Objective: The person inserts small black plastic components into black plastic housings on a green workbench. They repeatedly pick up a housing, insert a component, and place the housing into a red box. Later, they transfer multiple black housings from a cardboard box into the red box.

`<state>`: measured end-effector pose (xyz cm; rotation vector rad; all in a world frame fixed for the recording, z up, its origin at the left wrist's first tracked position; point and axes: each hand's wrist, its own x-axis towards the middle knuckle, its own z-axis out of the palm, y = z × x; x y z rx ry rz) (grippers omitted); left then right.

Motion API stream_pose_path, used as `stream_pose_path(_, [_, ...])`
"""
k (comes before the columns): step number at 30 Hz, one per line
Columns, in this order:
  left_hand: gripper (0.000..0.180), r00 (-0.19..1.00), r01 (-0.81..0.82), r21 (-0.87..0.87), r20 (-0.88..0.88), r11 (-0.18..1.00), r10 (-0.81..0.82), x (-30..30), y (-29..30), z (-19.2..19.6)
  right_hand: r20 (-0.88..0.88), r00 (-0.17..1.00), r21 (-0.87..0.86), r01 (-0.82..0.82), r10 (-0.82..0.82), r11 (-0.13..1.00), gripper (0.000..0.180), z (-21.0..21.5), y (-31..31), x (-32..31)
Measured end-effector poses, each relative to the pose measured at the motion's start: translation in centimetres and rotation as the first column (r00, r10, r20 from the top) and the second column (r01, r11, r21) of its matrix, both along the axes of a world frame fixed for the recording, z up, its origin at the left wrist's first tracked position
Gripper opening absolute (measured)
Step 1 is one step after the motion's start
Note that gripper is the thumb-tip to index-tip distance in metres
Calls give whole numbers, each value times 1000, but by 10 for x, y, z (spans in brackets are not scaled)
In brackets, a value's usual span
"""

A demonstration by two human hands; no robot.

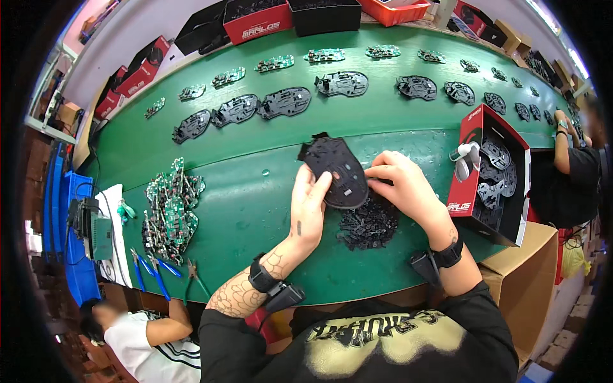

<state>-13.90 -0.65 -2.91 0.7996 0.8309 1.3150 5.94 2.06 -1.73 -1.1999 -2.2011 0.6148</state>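
My left hand (308, 205) holds up a black plastic mouse base plate (337, 167), the thumb lying over its face and the fingers behind it. At the plate's right edge is my right hand (403, 186), thumb and fingertips drawn together. Whether a small part sits between those fingertips, or they only touch the edge, I cannot tell. Below both hands a pile of small black plastic pieces (367, 223) lies on the green mat (274, 249), partly covered by the plate.
A heap of green circuit boards (175, 207) lies left, near pliers (153, 274). Black base plates (285, 103) and boards (325, 55) form rows at the back. Right stands a red box (469, 166) of plates, above a cardboard box (530, 281). Other people (150, 338) sit at both sides.
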Motion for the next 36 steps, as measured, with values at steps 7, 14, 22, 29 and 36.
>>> stream_pose_path(7, [32,986,87,-54,144,995,-79,-10,7,6,-19,993,27,-115,116,993,13,-6,3,-8])
stream_pose_path(14, [25,962,36,-31,-271,999,-43,-23,7,10,-179,984,-133,-41,17,990,11,-4,0,-15])
stream_pose_path(22, [35,939,118,-58,-319,991,-131,-19,3,9,-655,702,-577,-223,-281,786,16,8,-7,-19])
stream_pose_path(29, [36,939,125,0,-322,992,-119,-22,2,8,-554,820,-384,-101,-141,918,13,12,-9,-21])
stream_pose_path(36, [37,942,118,1,-315,993,-112,-26,3,4,-392,919,-81,-79,41,994,12,7,-4,-26])
